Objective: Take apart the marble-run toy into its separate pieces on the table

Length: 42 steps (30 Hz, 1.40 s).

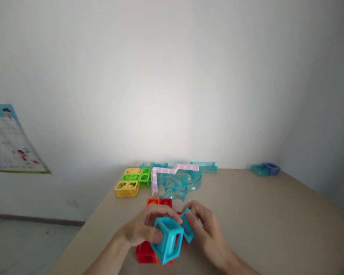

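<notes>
My left hand (140, 229) grips a hollow turquoise cube frame (167, 238), thumb on its near face and fingers over its top. Close beside it, my right hand (208, 229) pinches a smaller turquoise block (187, 225) that touches the cube's right side. Both are held just above the near part of the tan table (260, 217). Under my hands lie red blocks (145, 253), and an orange and red pair of blocks (159, 201) lies just beyond my fingers.
Farther back lie yellow and green cube frames (132, 181), clear teal curved track pieces (179, 183) and a pale lilac zigzag track (172, 170). A teal and blue piece (265, 169) sits at the far right edge. A poster (10, 141) hangs on the wall at left.
</notes>
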Each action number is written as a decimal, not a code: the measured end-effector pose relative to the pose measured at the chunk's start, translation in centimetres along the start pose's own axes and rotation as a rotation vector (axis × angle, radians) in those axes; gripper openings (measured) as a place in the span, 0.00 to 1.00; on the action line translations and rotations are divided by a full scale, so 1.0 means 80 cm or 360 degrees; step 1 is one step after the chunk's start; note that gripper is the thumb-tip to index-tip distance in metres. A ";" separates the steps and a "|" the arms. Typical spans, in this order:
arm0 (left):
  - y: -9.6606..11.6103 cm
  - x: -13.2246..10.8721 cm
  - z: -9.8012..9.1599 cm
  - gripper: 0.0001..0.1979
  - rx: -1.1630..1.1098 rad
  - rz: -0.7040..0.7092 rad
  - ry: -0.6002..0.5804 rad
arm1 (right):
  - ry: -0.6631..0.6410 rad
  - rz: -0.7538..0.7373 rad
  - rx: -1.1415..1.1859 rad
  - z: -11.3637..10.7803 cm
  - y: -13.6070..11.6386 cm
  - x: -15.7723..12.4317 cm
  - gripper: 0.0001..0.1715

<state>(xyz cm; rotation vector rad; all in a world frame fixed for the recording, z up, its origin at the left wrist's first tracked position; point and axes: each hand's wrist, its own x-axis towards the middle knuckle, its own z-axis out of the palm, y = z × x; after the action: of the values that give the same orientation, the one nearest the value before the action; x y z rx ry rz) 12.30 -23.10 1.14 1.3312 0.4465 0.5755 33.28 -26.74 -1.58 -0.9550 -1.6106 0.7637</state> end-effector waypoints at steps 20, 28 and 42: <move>-0.019 0.026 -0.017 0.25 0.0654 0.0584 0.0926 | 0.0203 -0.0083 0.0351 -0.001 0.011 0.005 0.08; -0.013 0.023 -0.013 0.18 0.0645 0.0607 0.0963 | 0.0161 -0.0148 0.0127 -0.005 0.018 0.003 0.14; -0.017 0.017 -0.001 0.30 0.0643 0.0687 0.0627 | 0.0161 -0.0155 -0.0143 -0.009 0.013 0.005 0.15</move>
<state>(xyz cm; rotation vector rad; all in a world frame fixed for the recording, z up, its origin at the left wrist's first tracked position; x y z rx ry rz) 13.48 -22.37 -0.19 1.7223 0.6228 1.1642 34.15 -25.91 -2.13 -0.9566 -1.6013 0.5711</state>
